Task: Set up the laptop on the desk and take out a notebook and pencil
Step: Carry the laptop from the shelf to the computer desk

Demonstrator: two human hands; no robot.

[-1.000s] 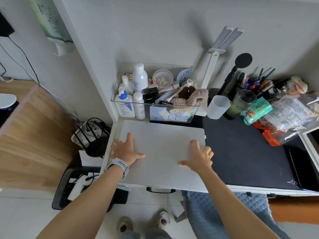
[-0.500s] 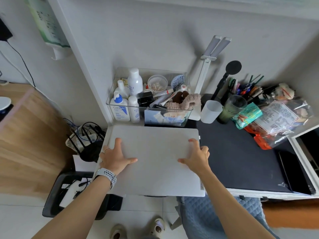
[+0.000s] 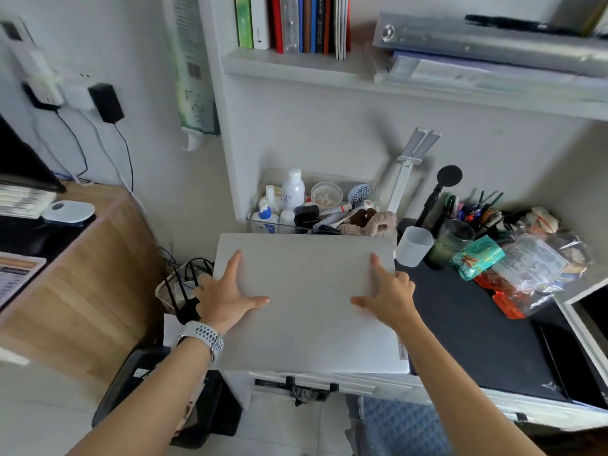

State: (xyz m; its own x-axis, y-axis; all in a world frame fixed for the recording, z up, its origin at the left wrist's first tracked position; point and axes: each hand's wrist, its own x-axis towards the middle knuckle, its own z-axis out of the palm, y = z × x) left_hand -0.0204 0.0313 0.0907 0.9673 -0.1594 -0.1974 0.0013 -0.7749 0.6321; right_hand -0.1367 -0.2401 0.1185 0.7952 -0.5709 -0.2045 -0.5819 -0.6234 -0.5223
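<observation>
A closed silver laptop [image 3: 309,307] lies over the left end of the desk, partly on the black desk mat [image 3: 460,324]. Its far edge hides the foot of the clear organiser bin [image 3: 312,205]. My left hand [image 3: 223,297] holds its left side, thumb and forefinger on the lid and the other fingers curled over the edge. My right hand [image 3: 388,297] holds the right side the same way. A holder of pens and pencils [image 3: 473,209] stands at the back right. Upright books and notebooks [image 3: 292,21] fill the shelf above.
A white cup [image 3: 414,245] and a green glass [image 3: 450,240] stand just right of the laptop's far corner, with snack bags [image 3: 526,264] beyond. A folded white lamp [image 3: 411,166] leans on the wall. A wooden cabinet [image 3: 75,284] sits to the left, with cables between.
The view has tilted up, so the shelf now shows. The laptop's far edge has come up against the bin and covers its lower front. Both hands keep their hold on the sides.
</observation>
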